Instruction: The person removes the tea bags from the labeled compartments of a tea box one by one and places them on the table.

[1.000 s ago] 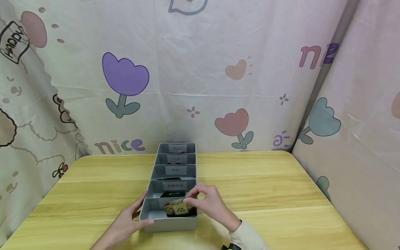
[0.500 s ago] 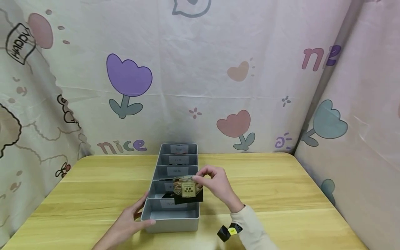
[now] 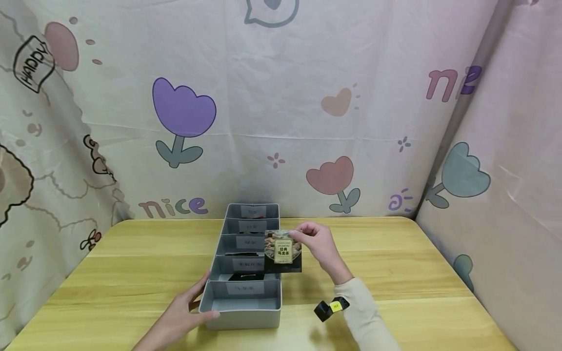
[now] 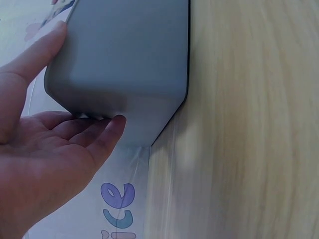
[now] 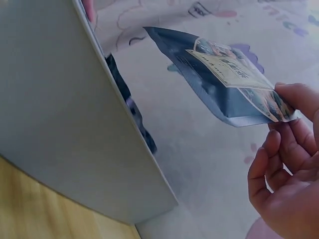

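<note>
My right hand (image 3: 318, 243) pinches a tea bag sachet (image 3: 283, 248) by its upper right corner, between thumb and fingers. The sachet is dark, with a pale printed label and a food picture, and hangs above the right side of a grey divided box (image 3: 243, 319). In the right wrist view the sachet (image 5: 219, 79) is tilted and apart from the box wall (image 5: 75, 124). My left hand (image 3: 180, 312) holds the box's front left corner, thumb on the front rim and fingers against the left side. In the left wrist view, the fingertips (image 4: 117, 122) touch the side wall.
Several labelled compartments run back in the box. The second from the front holds a dark packet (image 3: 247, 277), the third another dark one (image 3: 241, 253). A wood-grain table (image 3: 373, 263) lies below; a patterned curtain (image 3: 263, 97) stands behind it.
My right hand has lifted the sachet out of the front compartment and carried it up, back and to the right. My left hand stays on the box corner.
</note>
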Motion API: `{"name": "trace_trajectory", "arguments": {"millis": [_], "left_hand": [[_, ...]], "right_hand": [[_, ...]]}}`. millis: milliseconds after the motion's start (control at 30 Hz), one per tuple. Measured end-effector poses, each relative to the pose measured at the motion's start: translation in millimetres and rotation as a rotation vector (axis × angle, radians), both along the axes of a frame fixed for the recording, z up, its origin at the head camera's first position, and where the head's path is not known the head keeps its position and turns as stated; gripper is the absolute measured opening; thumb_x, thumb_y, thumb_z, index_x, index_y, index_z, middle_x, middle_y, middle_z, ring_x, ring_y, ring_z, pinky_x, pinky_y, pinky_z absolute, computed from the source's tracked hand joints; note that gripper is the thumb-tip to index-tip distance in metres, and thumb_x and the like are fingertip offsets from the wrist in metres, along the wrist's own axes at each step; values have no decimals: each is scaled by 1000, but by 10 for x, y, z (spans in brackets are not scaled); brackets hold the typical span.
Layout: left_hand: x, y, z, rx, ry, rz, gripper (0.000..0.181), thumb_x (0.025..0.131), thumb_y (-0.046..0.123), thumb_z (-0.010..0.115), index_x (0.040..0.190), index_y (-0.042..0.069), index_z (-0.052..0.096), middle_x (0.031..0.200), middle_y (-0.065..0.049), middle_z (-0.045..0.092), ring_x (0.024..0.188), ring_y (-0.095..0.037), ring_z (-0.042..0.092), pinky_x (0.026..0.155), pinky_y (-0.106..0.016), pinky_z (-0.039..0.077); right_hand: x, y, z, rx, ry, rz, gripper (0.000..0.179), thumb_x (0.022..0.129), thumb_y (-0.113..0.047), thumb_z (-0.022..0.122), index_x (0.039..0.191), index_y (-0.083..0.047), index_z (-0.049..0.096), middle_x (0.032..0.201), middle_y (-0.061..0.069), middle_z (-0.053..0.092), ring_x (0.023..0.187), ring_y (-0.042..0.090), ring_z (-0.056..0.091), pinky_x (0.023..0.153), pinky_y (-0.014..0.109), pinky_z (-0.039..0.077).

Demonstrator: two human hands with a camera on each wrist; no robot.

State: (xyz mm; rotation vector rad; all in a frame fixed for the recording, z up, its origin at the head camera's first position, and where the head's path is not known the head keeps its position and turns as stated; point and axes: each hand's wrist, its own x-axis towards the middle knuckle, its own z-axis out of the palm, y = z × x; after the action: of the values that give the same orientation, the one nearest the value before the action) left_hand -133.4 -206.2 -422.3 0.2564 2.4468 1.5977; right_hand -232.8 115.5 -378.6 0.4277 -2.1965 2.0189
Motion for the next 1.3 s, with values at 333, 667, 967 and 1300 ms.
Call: {"name": "trace_trajectory", "arguments": {"millis": [333,667,967,1300], "left_hand": [[6,-12,-6,17,1,-35,91,84,15,75,150,-8,17,149,-37,18,123,-52,43,90,-42,51],[14,3,9,-4,-8,-2,92,82,17,77,151,-6,20,150,-35,21,127,-50,40,93,-46,48],[5,16,24,-21,-9,20,92,81,19,78,151,-5,22,150,-33,24,132,-50,31,96,-48,46],[7,10,10,3,7,3,91,82,17,77,150,-7,21,150,-34,22,130,-49,36,94,-45,48]], "right_hand": [[-182,207,-133,10,-47,-74,13,85,-12,72,84,0,68,74,0,62,70,14,57,67,27,50],[-262,320,-199,16,-155,-58,11,89,-6,69,86,5,67,75,1,63,70,13,58,69,29,52],[-414,362,-441,104,-183,-82,12,88,-9,71,85,2,68,76,1,65,71,14,58,74,30,51],[-469,354,-586,173,-206,-103,12,86,-11,73,89,-1,68,78,3,67,73,16,61,77,35,49]]}}
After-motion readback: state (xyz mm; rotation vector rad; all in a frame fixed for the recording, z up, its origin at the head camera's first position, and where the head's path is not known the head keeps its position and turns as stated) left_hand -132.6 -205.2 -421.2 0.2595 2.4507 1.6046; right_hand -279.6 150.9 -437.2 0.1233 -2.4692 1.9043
